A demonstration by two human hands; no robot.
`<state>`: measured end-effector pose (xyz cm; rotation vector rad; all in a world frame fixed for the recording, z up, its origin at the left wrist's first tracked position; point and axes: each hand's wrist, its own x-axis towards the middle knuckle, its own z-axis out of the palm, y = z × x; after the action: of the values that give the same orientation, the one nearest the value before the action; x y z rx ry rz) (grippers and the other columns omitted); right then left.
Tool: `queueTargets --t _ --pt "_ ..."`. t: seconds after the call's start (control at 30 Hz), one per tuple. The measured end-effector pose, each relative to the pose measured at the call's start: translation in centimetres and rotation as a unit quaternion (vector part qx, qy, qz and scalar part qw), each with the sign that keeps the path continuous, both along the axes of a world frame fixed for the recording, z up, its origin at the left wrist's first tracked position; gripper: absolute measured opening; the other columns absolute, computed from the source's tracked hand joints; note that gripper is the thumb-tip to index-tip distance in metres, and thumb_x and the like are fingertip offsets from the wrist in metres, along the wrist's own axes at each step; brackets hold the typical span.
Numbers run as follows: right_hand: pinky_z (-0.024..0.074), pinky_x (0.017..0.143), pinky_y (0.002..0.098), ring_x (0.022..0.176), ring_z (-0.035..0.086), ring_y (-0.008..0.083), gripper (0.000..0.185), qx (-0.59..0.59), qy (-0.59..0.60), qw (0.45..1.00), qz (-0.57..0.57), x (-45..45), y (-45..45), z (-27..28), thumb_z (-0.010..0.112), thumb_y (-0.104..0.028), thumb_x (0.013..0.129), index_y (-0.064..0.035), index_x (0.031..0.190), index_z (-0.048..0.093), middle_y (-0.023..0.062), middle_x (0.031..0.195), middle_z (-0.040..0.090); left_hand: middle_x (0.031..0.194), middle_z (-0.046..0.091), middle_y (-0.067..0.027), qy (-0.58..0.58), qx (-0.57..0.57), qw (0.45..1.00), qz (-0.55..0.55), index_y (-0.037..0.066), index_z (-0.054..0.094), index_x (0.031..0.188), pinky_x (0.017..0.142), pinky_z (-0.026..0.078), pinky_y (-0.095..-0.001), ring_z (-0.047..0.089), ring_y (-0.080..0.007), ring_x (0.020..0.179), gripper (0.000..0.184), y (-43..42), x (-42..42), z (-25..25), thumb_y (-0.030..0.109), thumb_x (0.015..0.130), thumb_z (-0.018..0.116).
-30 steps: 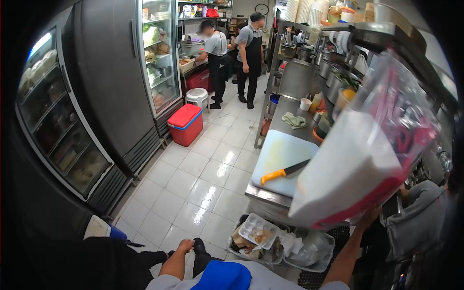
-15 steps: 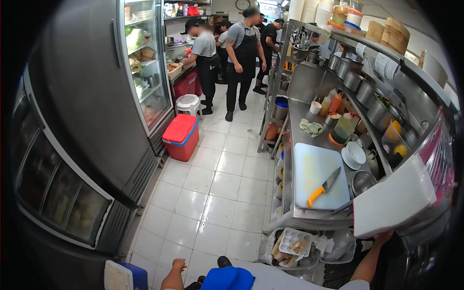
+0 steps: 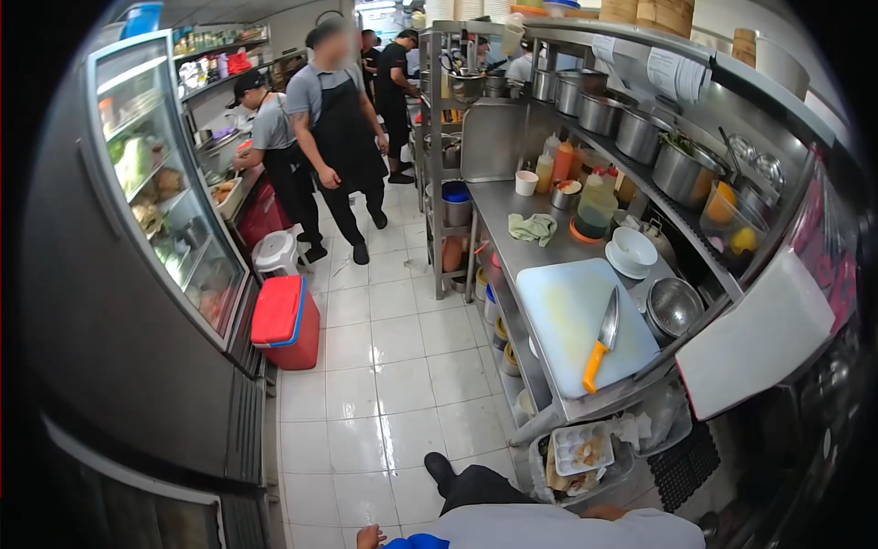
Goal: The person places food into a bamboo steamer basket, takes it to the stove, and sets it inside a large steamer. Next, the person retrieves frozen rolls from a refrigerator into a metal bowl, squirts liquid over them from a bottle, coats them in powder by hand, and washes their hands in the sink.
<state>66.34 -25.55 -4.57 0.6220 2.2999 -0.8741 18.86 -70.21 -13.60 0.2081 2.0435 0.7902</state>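
Observation:
At the bottom edge my left hand (image 3: 369,537) shows only in part, with its fingers curled and nothing seen in them. Blue cloth (image 3: 419,542) lies just beside it, against my light grey shirt. Of my right arm, a strip of bare skin (image 3: 604,513) appears past the shirt, near a plastic-lined waste bin (image 3: 543,476); the fingers are hidden. On the steel counter beyond, a white cutting board (image 3: 558,316) carries an orange-handled knife (image 3: 602,339). A white foam tray (image 3: 583,448) lies on the rubbish in the bin.
A red cooler (image 3: 285,322) stands on the tiled floor (image 3: 402,389) beside the glass-door fridge (image 3: 169,174). A person in a black apron (image 3: 334,128) is in the aisle, with other workers behind. A white panel (image 3: 759,334) juts out at right. Pots (image 3: 599,114) line the shelf.
My view has turned right and moved closer to the counter. My right hand has left the white panel's lower edge and dropped. The aproned person has shifted left in view; my foot has stepped forward.

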Motion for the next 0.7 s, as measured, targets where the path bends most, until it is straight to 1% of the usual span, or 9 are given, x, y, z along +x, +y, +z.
queueTargets --t 0.07,0.13,0.2,0.23,0.27,0.3,0.43,0.5,0.7 --pt "0.047 0.071 0.0387 0.08 0.06 0.0278 0.025 -0.169 -0.051 0.976 -0.128 -4.0 -0.4 -7.1 0.065 -0.028 0.069 -0.0113 0.088 0.067 0.0141 0.088 0.064 0.105 0.058 -0.0136 0.071 -0.019 0.982 -0.172 -0.001 0.052 0.113 0.071 0.049 -0.0389 0.057 -0.0229 0.084 0.047 -1.0 -2.7 -0.1 0.036 0.084 0.053" --pt "0.0481 0.066 0.0389 0.075 0.061 0.0284 0.024 -0.278 -0.096 0.924 -0.245 -9.9 1.2 -13.8 0.066 -0.027 0.067 -0.0107 0.085 0.066 0.0142 0.086 0.064 0.104 0.058 -0.0133 0.021 -0.034 0.999 -0.034 0.0 0.052 0.112 0.07 0.049 -0.0388 0.058 -0.0229 0.083 0.046 0.0 -5.9 1.5 0.036 0.084 0.052" --pt "0.0459 0.054 0.0351 0.063 0.058 0.0226 0.021 -0.006 -0.145 0.978 0.148 -20.8 3.9 -10.7 0.054 -0.026 0.08 -0.0083 0.082 0.065 0.008 0.074 0.063 0.104 0.058 -0.013 -0.003 -0.042 0.998 0.051 0.0 0.052 0.111 0.069 0.048 -0.0387 0.058 -0.0229 0.083 0.045 0.8 -8.8 2.8 0.035 0.084 0.052" --pt "0.0429 0.048 0.0368 0.056 0.056 0.0212 0.02 0.106 0.029 0.961 0.255 -22.5 6.0 -17.0 0.051 -0.025 0.079 -0.0098 0.076 0.064 0.0076 0.068 0.06 0.103 0.057 -0.0129 -0.007 -0.042 0.996 0.076 0.001 0.052 0.111 0.068 0.048 -0.0386 0.058 -0.0229 0.082 0.044 1.3 -10.3 3.6 0.035 0.084 0.052" --pt "0.0413 0.046 0.037 0.052 0.055 0.0213 0.024 -0.085 -0.105 0.981 -0.136 -28.2 7.5 -12.1 0.05 -0.029 0.079 -0.0114 0.071 0.064 0.0082 0.064 0.06 0.103 0.057 -0.0127 -0.009 -0.038 0.994 0.098 0.001 0.051 0.111 0.068 0.048 -0.0385 0.058 -0.0229 0.082 0.043 1.8 -11.9 4.1 0.035 0.084 0.052" --pt "0.0421 0.048 0.0379 0.052 0.055 0.021 0.031 -0.045 0.071 0.984 -0.159 -31.8 8.9 -12.0 0.05 -0.036 0.077 -0.0113 0.065 0.063 0.0077 0.06 0.059 0.103 0.057 -0.0126 -0.009 -0.035 0.993 0.113 0.001 0.051 0.11 0.067 0.048 -0.0385 0.058 -0.0229 0.082 0.043 2.3 -13.4 4.5 0.034 0.084 0.052" --pt "0.0466 0.056 0.0377 0.062 0.059 0.0224 0.029 0.115 0.149 0.98 -0.062 -48.7 13.1 -10.4 0.045 -0.029 0.081 -0.0072 0.074 0.063 0.0126 0.07 0.062 0.101 0.057 -0.012 -0.008 -0.023 0.99 0.138 0.002 0.051 0.109 0.066 0.047 -0.0382 0.058 -0.0229 0.081 0.041 4.2 -18.7 5.9 0.033 0.084 0.051" --pt "0.047 0.056 0.0333 0.066 0.06 0.0173 0.024 -0.261 0.198 0.866 -0.379 -54.4 12.3 -6.0 0.05 -0.026 0.083 -0.0054 0.088 0.061 0.0106 0.079 0.063 0.1 0.057 -0.0118 -0.009 -0.021 0.991 0.13 0.002 0.051 0.108 0.065 0.046 -0.0381 0.058 -0.0229 0.08 0.039 5.3 -21.0 6.0 0.033 0.083 0.051" --pt "0.0473 0.057 0.0308 0.065 0.06 0.0182 0.024 -0.162 0.252 0.917 -0.263 -57.8 9.3 -1.2 0.051 -0.026 0.081 -0.0047 0.09 0.059 0.009 0.079 0.062 0.098 0.056 -0.0109 -0.011 -0.023 0.998 0.056 0.004 0.05 0.106 0.062 0.045 -0.0377 0.059 -0.0228 0.078 0.036 6.8 -29.2 5.0 0.031 0.083 0.05"
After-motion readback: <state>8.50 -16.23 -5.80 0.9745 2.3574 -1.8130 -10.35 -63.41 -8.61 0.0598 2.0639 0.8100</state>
